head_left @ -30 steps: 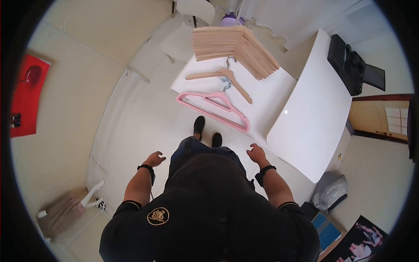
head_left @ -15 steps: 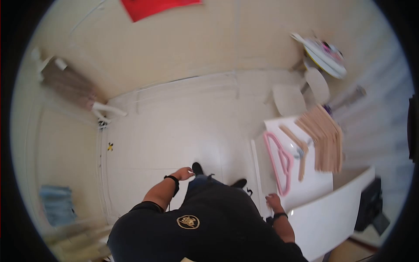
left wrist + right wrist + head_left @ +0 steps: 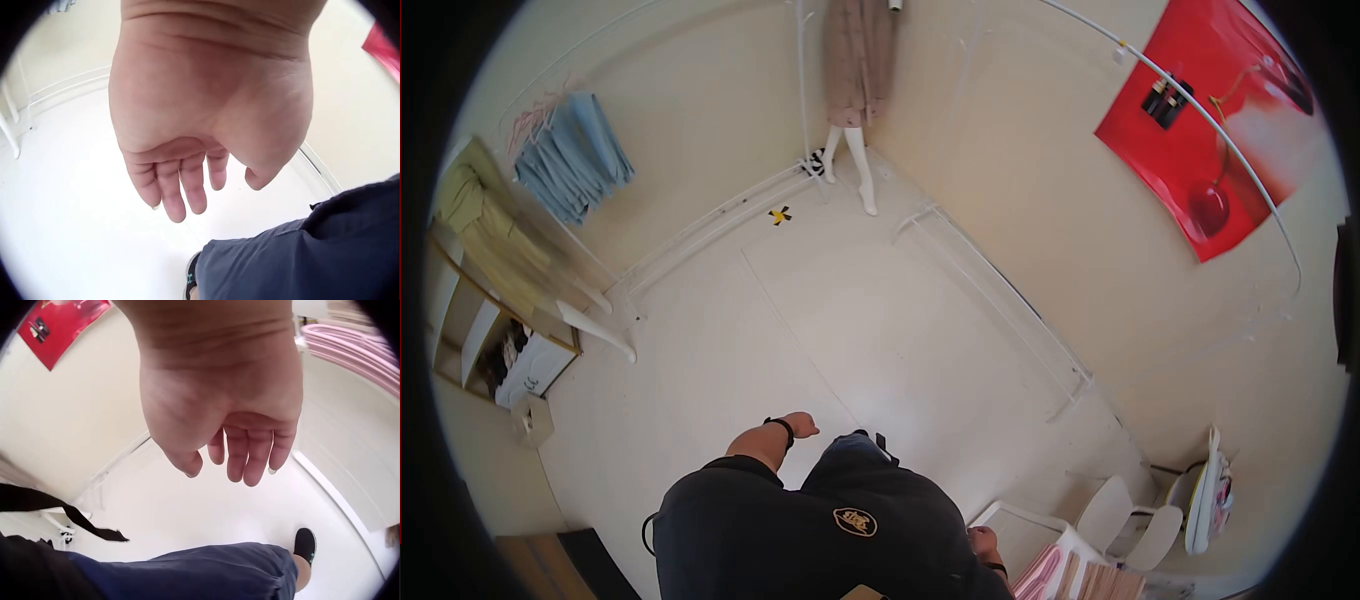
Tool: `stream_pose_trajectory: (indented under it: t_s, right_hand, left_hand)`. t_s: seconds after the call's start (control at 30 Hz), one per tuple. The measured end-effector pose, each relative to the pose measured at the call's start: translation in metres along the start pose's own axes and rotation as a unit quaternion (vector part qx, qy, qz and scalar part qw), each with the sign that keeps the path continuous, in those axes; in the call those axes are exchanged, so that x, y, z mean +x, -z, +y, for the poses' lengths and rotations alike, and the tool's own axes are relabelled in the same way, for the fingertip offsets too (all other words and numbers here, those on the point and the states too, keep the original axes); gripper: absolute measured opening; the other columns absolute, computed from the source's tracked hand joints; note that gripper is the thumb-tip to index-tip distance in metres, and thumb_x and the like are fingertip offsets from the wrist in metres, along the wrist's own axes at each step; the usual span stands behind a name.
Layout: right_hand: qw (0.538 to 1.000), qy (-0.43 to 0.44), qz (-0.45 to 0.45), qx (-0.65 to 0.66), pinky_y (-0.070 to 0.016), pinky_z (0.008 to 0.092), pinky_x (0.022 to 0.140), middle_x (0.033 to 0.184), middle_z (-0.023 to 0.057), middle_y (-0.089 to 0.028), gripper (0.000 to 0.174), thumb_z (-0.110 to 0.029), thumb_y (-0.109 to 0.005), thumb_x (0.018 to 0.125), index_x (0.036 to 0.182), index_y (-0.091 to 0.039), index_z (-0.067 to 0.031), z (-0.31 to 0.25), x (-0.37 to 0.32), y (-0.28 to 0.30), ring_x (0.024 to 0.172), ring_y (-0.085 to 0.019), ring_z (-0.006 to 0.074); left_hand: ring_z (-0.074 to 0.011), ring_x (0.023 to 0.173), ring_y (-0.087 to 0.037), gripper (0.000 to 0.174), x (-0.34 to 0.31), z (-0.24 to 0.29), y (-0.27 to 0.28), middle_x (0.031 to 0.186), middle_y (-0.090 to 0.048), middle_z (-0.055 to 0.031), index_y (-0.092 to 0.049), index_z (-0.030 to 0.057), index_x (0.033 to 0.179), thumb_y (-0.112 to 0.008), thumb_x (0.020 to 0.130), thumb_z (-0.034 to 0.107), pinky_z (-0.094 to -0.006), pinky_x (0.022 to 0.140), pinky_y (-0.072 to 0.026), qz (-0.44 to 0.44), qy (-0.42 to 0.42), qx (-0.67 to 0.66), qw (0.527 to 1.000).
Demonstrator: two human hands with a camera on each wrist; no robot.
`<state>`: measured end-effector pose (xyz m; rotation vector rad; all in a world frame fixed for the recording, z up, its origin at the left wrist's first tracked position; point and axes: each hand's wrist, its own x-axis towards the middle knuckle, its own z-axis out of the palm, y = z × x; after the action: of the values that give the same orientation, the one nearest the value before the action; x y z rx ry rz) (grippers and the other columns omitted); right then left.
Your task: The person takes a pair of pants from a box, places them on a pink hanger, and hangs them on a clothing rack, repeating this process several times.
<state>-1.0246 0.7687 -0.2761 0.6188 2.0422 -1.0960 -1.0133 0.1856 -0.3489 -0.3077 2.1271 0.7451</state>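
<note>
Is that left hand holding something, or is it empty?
Empty and open: the left hand hangs with loosely bent fingers, holding nothing.

a black short-sleeved shirt [image 3: 780,535] bears a round gold emblem [image 3: 855,521] on the back. a black band [image 3: 781,428] circles the wrist behind the fingers [image 3: 178,200] of the left hand [image 3: 206,106]. a dark band [image 3: 997,568] sits likewise behind the right hand [image 3: 219,394]. below the fingers are dark blue trousers [image 3: 187,572] and a black shoe [image 3: 305,542].
</note>
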Motion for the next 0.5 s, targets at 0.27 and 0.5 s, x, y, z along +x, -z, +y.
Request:
stream_pose_trajectory:
  t_s: [0.27, 0.5]
  right_hand:
    - [0.991, 0.120, -0.019, -0.064, -0.0469, 0.0283, 0.051, 0.075, 0.0075, -0.062, 0.022, -0.015, -0.061, 0.079, 0.096, -0.055, -0.0024, -0.188, 0.106, -0.024, 0.062, -0.062, 0.0173]
    - [0.958, 0.090, -0.110, -0.249, -0.0537, 0.0317, 0.058, 0.077, 0.0149, -0.065, 0.024, -0.010, -0.063, 0.079, 0.096, -0.058, 0.0062, -0.285, 0.167, -0.062, 0.065, -0.064, 0.0210]
  left_hand:
    - [-0.0323, 0.107, -0.056, 0.047, -0.033, -0.031, 0.037, 0.112, -0.061, -0.0182, -0.060, 0.0056, 0.112, -0.058, 0.081, 0.041, -0.0397, 0.092, -0.0438, 0.176, 0.038, -0.211, 0.961]
    - [-0.0324, 0.108, -0.055, 0.051, -0.061, -0.063, -0.024, 0.112, -0.060, -0.0191, -0.058, 0.0059, 0.114, -0.059, 0.080, 0.043, -0.0381, 0.093, -0.0441, 0.234, 0.155, -0.357, 0.891]
